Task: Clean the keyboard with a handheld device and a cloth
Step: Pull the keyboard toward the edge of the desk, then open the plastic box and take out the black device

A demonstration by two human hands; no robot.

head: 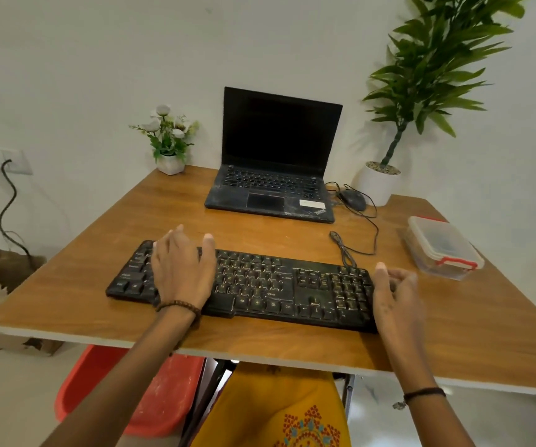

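1. Two hands are at the keyboard (260, 285), a black full-size unit lying flat on the wooden table (99, 253).
2. My left hand (179, 272) lies palm-down over the keyboard's left end. The fingers are straight and spread apart, and the thumb is set out toward the keyboard's middle. They clamp nothing.
3. My right hand (395, 295) is at the keyboard's right end, beside the number pad. The thumb is raised and the fingers are loosely bent and apart, holding nothing. I cannot tell whether this hand touches the keyboard's edge.
4. The cable (344, 250) leaves the keyboard's rear edge near the right end and loops away behind it.
5. Behind the keyboard stands an open laptop (276, 162) with a dark screen. A mouse (352, 200) lies behind the keyboard's right end.
6. To the right of the keyboard, well apart from it, sits a clear plastic box (444, 246) with red clips and its lid on.
7. Far behind the keyboard's left end stands a small flower pot (170, 162). Far behind its right end stands a tall green plant (421, 75).
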